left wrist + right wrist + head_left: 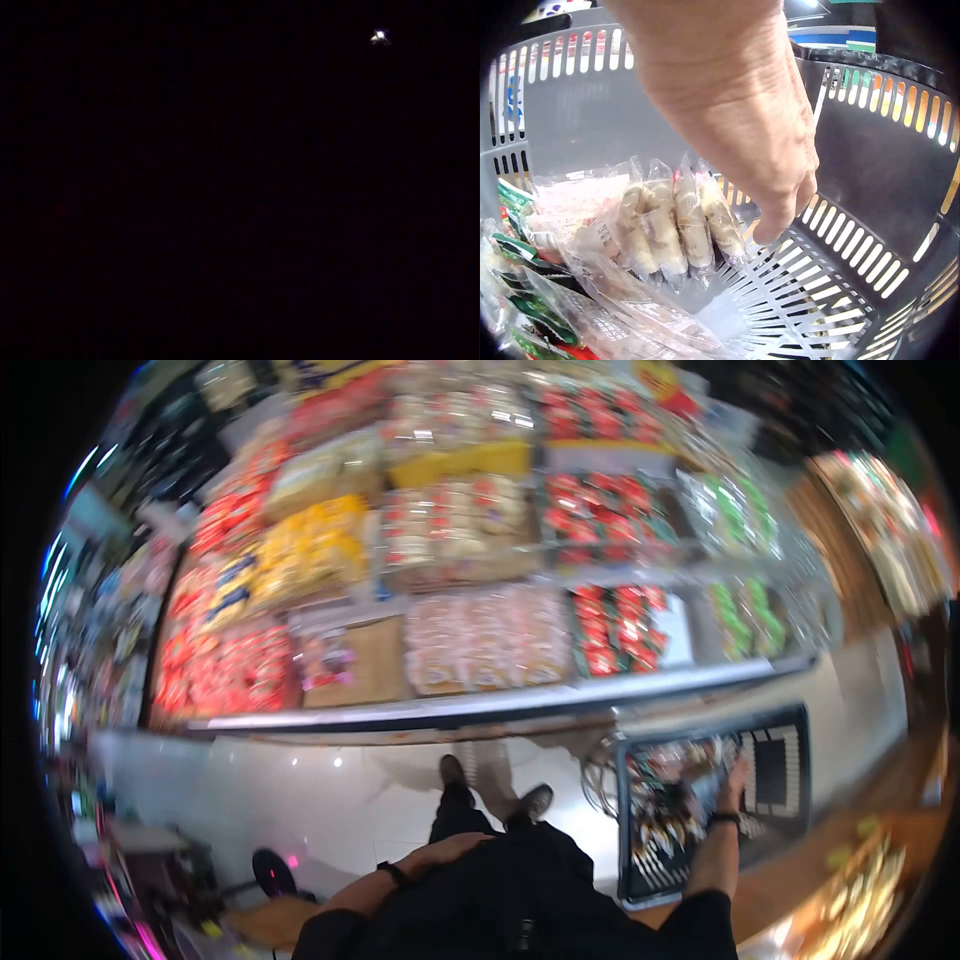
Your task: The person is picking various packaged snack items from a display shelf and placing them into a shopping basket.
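Observation:
My right hand (735, 785) reaches down into a dark shopping basket (622, 810). In the right wrist view its fingers (772, 225) point down toward the slotted floor, partly hidden behind the hand, with nothing seen in them. Close beside the fingertips is a row of pale, stick-shaped food in clear wrappers (694, 225). Further left in the basket lie pinkish wrapped packs (577, 206) and green-and-red packs (536, 307). My left hand (455, 850) lies against the front of my dark clothing, holding nothing visible; the left wrist view is almost black.
A display counter (480, 702) runs across the front, bearing trays of bagged goods, among them red packs (610, 625), green packs (745, 615) and yellow bags (320, 550). White tiled floor (330, 790) shows around my feet. Golden packs (850, 900) are at the lower right.

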{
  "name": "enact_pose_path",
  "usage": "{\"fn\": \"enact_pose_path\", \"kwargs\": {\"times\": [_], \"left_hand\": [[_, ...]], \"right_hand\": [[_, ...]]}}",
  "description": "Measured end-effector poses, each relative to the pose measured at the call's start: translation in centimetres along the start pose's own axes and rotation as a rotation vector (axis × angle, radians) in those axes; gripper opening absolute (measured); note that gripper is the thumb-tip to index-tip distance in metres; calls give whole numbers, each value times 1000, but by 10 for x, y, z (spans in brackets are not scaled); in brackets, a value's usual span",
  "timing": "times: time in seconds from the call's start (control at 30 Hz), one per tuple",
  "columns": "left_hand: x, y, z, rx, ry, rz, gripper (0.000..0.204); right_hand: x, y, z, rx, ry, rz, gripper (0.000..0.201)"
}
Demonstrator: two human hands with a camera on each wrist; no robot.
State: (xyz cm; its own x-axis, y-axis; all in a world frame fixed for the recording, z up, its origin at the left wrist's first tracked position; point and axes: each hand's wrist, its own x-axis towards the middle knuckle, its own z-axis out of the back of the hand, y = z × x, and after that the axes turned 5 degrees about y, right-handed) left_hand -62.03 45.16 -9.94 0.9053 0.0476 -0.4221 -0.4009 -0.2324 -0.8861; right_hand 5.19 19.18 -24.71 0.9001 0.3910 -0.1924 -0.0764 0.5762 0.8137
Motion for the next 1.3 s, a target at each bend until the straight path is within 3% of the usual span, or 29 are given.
{"fn": "enact_pose_path", "kwargs": {"times": [0.03, 0.1, 0.13, 0.17, 0.2, 0.23, 0.3, 0.33, 0.43, 0.57, 0.67, 0.7, 0.73, 0.8, 0.83, 0.87, 0.93, 1.0, 1.03, 1.07, 1.13, 1.23, 1.3], "left_hand": [[0, 0, -2, 37, -25, 9, 50], [0, 5, -5, 104, -42, 34, 50], [8, 33, -6, 94, -56, 6, 50], [20, 82, -6, 86, -60, -21, 50], [26, 106, -8, 78, -54, -45, 50], [24, 103, -12, 44, -84, -41, 50], [20, 111, -20, 23, -132, -29, 50], [18, 114, -21, 13, -151, -20, 50], [-13, 45, -26, -50, -129, 23, 50], [-23, 35, -24, 12, -125, 96, 49], [-28, 32, -21, 66, -165, 32, 47], [-27, 41, -18, 89, -187, 9, 46], [-27, 47, -15, 111, -204, -14, 46], [-28, 45, -6, 155, -221, 53, 47], [-30, 43, 0, 178, -229, 86, 47], [-32, 46, 5, 165, -241, 84, 48], [-40, 52, 15, 135, -274, 77, 51], [-51, 58, 27, 146, -312, 131, 48], [-61, 58, 31, 144, -336, 162, 47], [-70, 59, 36, 122, -353, 164, 47], [-92, 59, 51, 84, -386, 168, 47], [-129, 83, 74, 117, -470, 96, 51], [-160, 90, 91, 75, -503, 54, 48]], "right_hand": [[3, -8, -8, 178, -190, -6, 45], [-45, 75, -9, 291, -74, -29, 54], [-60, 97, -10, 237, -52, -7, 56], [-57, 78, -13, 168, -57, 165, 59], [-34, 27, -6, 120, 75, 58, 61], [-31, 15, -8, 54, 98, 82, 60], [-24, -1, -13, -273, 79, 377, 54], [-12, -29, -17, -501, -9, 717, 49], [-17, -1, -35, 115, 216, 487, 35], [-22, 19, -40, 647, 471, 160, 24], [7, -39, -36, 112, 125, 502, 27], [-6, -4, -15, -761, 55, 475, 30], [-1, 6, -10, -464, 115, 228, 39], [-27, 30, 9, -813, -132, 823, 37], [-1, 7, 17, -415, -21, 409, 34], [-41, 89, 28, -221, 41, 165, 36], [-59, 139, 41, -299, -47, 195, 37], [-66, 149, 48, -120, -157, 450, 36], [-72, 179, 48, -155, -242, 456, 52], [-58, 170, 55, -377, -356, 551, 52], [-79, 211, 53, 31, -439, 509, 51], [-183, 356, 16, -99, -406, 559, 45], [-228, 423, -32, 65, -395, 559, 46]]}}
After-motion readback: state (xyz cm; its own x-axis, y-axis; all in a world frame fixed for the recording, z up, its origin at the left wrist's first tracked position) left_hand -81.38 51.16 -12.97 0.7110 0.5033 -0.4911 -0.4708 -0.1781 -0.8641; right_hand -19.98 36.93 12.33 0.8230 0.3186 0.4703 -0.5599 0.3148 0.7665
